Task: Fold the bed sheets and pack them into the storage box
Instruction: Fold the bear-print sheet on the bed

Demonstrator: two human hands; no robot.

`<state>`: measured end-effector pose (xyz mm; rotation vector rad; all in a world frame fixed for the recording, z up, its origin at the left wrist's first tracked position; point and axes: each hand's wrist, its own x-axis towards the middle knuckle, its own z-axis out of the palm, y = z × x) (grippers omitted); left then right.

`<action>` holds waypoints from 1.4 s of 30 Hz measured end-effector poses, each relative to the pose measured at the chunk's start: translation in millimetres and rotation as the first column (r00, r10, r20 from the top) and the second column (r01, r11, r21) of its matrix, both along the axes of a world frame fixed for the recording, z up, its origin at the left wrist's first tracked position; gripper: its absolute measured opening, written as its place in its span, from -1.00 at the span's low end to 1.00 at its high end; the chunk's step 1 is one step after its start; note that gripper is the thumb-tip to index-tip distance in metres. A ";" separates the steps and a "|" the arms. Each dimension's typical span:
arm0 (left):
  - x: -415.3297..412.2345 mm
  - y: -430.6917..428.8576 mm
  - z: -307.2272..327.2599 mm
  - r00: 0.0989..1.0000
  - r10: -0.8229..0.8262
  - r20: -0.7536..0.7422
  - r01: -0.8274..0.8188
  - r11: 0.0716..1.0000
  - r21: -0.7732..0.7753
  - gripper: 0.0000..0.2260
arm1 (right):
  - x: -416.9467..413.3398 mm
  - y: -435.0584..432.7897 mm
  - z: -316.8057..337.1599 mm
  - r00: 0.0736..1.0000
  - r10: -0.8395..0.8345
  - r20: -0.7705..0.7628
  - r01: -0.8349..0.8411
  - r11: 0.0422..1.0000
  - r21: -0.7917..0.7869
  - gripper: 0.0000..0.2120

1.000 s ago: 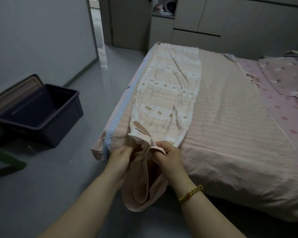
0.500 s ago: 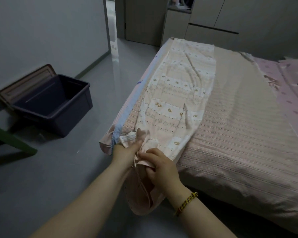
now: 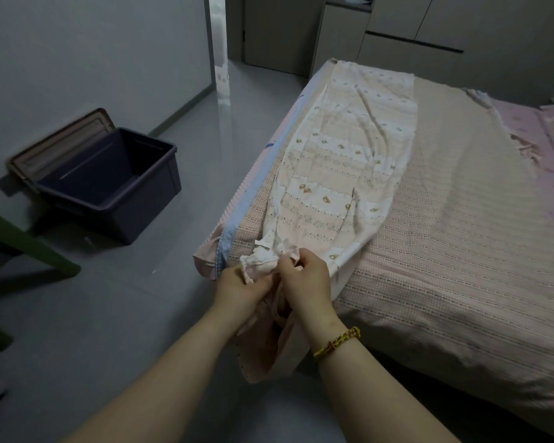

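Observation:
A patterned white-and-peach bed sheet (image 3: 349, 167), folded into a long strip, lies along the left side of the bed (image 3: 445, 238). Its near end hangs over the bed's front corner. My left hand (image 3: 237, 289) and my right hand (image 3: 306, 282) are close together at that corner, each pinching the bunched near end of the sheet. The open dark blue storage box (image 3: 109, 187) stands on the floor to the left, holding nothing I can see.
The box's lid (image 3: 61, 145) leans against the left wall behind it. A green furniture leg (image 3: 23, 244) crosses the floor at far left. A pink dotted sheet (image 3: 544, 155) covers the bed's right side. Cabinets and a doorway stand beyond the bed.
My hands have drawn closer together and gathered the sheet's near end higher onto the bed corner. The view has shifted left and slightly nearer.

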<state>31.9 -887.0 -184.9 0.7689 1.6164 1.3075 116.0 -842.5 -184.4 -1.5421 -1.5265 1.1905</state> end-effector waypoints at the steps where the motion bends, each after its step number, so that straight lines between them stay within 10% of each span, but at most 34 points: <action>1: -1.7 -0.1 0.3 1.000 -0.001 0.010 0.001 1.000 -0.004 -0.79 | 0.8 -0.2 -1.7 1.000 -0.005 -0.010 0.005 1.000 0.007 -0.64; 6: -18.2 -2.8 2.2 0.969 0.082 0.233 -0.095 0.994 0.048 -0.81 | 10.9 -7.1 -7.5 0.992 0.030 -0.120 -0.024 0.998 0.057 -0.76; 13: -24.2 6.0 17.2 0.988 0.029 0.152 -0.041 0.996 0.079 -0.81 | 9.9 -20.7 13.4 0.973 0.212 -0.092 -0.191 0.962 0.194 -0.75; 20: -26.5 -0.6 35.7 0.824 -0.160 0.543 0.091 0.984 0.151 -0.72 | 8.0 -19.0 19.4 0.971 0.179 -0.159 -0.138 0.961 0.240 -0.79; 27: -21.8 -1.6 27.1 0.982 -0.040 0.185 0.025 0.996 0.083 -0.79 | 3.5 -24.5 17.3 0.981 0.154 -0.122 -0.115 0.954 0.275 -0.86; 32: -27.6 2.2 24.9 0.867 -0.070 0.494 0.078 0.997 0.006 -0.81 | 6.1 -25.7 8.0 0.972 0.227 0.062 -0.234 0.900 0.367 -0.85; 42: -52.7 9.4 12.1 0.980 0.008 0.199 0.033 0.979 -0.202 -0.72 | 44.9 -30.7 1.8 0.903 0.290 0.318 -0.382 0.880 0.282 -0.68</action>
